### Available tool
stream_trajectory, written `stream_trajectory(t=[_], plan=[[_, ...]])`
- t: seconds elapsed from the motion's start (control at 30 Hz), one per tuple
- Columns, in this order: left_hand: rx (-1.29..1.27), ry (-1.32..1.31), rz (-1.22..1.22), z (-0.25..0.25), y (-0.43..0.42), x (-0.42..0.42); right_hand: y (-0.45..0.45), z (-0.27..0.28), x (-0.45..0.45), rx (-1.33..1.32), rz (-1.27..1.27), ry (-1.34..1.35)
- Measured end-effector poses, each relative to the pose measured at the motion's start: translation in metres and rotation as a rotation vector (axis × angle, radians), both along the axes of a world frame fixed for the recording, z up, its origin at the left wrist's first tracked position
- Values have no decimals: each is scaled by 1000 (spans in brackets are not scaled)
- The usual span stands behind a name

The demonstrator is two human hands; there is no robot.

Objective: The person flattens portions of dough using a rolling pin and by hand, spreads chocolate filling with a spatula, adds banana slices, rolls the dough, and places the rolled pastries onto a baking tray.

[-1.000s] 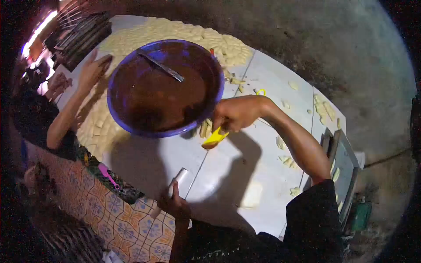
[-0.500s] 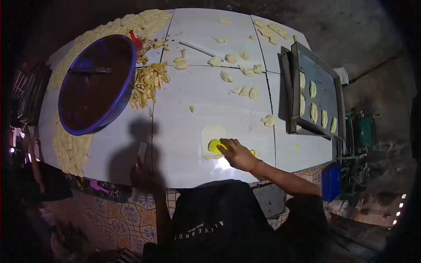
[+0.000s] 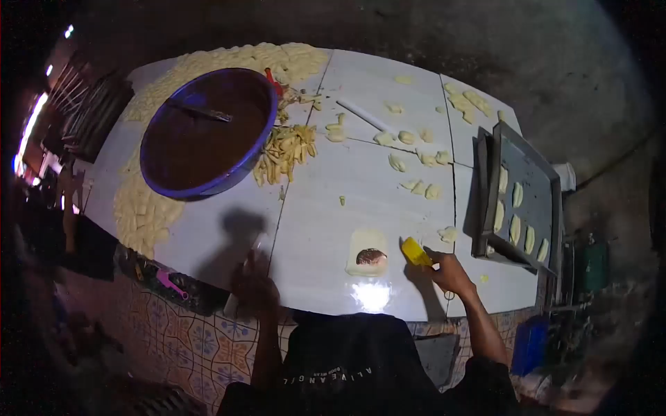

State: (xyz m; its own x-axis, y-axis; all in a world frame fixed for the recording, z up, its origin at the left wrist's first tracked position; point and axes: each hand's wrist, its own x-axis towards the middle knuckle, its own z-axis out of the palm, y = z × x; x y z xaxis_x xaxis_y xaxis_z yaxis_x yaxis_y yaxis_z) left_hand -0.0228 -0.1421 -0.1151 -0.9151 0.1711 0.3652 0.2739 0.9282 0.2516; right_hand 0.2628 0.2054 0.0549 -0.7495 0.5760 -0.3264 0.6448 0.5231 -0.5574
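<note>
While yellow scoop (image 3: 416, 252) hovers, filling (image 3: 371, 258) tops dough (image 3: 368, 239).

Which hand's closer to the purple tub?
Left. The left hand is at the table's near edge, on the person's side of the purple tub; the right hand is farther off to the right, past the filled dough.

Dim room, bright slivers far left, hard glare on white tabletop (image 3: 319, 215), left grip (image 3: 255, 286) murky, fisheye-blackened edges
</note>
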Motion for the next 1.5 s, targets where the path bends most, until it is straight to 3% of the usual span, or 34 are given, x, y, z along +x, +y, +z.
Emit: stream_trajectory(t=[0.07,0.13,0.17,0.2,0.27,0.3,0.4,0.43,0.47,0.53,0.63,0.67,0.73,0.87,0.9,0.93,1.0,1.03,1.1,1.13,1.2,1.27,1.33,1.4,1.47,1.5], plan=[[-24,5,-14,18,5,7,8,-18,-20,603,121,111],[-36,1,-21,-7,-2,5,17,-19,-63,327,171,328],[-47,-1,-30,-15,-6,4,22,-39,-89,99,48,340],[-39,-22,-24,-5,-3,2,17,-33,-122,-70,55,326],[-17,-60,-13,24,7,8,5,-45,-188,-81,137,488],[43,-96,-51,56,10,11,-21,-8,-221,-372,32,539],[6,131,-42,17,6,5,-27,-40,-313,-106,298,594],[34,78,-19,30,11,8,-38,-27,-340,-214,230,528],[77,68,-13,27,11,6,-37,-41,-368,-14,360,636],[157,46,-9,27,9,6,-49,-29,-404,66,308,592],[82,22,-6,44,13,9,-46,-58,-438,340,350,658],[74,32,-5,45,13,8,-42,-64,-441,326,378,649],[54,133,-11,28,12,1,-33,-63,-437,300,430,624],[58,124,-47,31,9,3,-32,-27,-383,-104,167,587],[39,109,-63,36,10,4,-29,-23,-370,-204,203,705],[49,169,-90,34,7,4,-18,-18,-331,-229,195,497],[88,288,-134,34,11,-1,-22,-4,-258,-192,201,502],[-111,183,-69,40,14,0,-18,-8,-224,-142,255,474],[-178,86,-77,28,11,-8,-18,-23,-167,28,307,480],[-213,38,-79,21,8,-12,-20,-31,-143,77,252,442],[-451,-150,-27,23,26,-28,-26,-37,-118,-69,39,419],[-434,11,-92,35,50,-37,-22,-64,-113,20,160,468],[-110,500,-277,53,76,-44,-26,-86,-116,162,242,521],[155,124,-504,-27,82,-63,-32,-97,-111,188,225,641],[249,58,-784,-6,100,-40,-31,-94,-105,213,166,625],[211,187,-958,57,126,1,-32,-93,-102,220,142,613]])
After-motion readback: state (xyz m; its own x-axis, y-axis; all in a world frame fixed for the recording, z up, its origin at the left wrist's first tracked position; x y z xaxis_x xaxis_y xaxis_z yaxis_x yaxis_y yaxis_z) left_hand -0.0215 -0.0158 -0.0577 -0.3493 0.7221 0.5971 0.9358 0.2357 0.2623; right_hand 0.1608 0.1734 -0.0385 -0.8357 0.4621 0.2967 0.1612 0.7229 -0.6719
